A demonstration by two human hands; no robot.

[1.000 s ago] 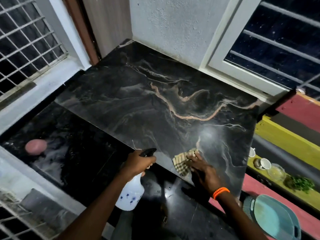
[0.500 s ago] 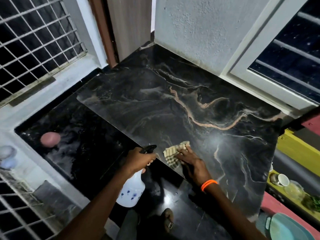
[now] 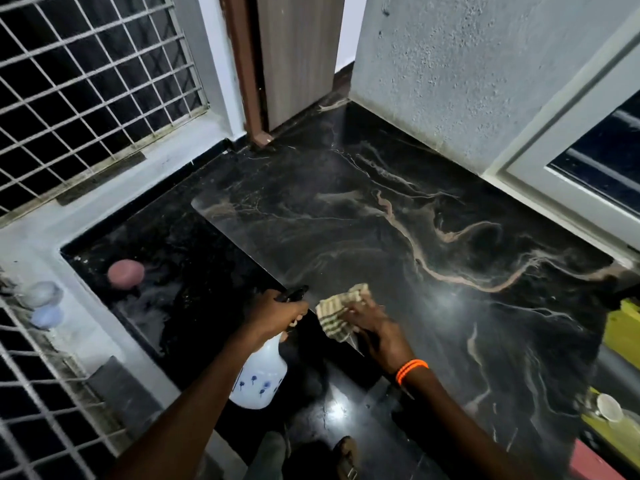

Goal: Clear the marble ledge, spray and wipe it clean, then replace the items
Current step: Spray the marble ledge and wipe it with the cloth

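The black marble ledge (image 3: 398,230) with tan veins fills the middle of the view. My left hand (image 3: 280,313) grips the black trigger head of a white spray bottle (image 3: 258,379) with blue flower marks, held just off the ledge's near edge. My right hand (image 3: 375,327), with an orange band at the wrist, presses a checked beige cloth (image 3: 337,311) flat on the ledge's near edge.
A lower black floor lies left of the ledge, with a pink round object (image 3: 125,273) on it. Window grilles (image 3: 86,84) stand left, a door frame (image 3: 249,74) behind, a white window frame (image 3: 561,174) right. Small cups (image 3: 607,407) sit on a yellow step at right.
My right hand has slid the cloth leftward along the ledge's near edge. The view has swung left and up. The spray bottle stays in my left hand.
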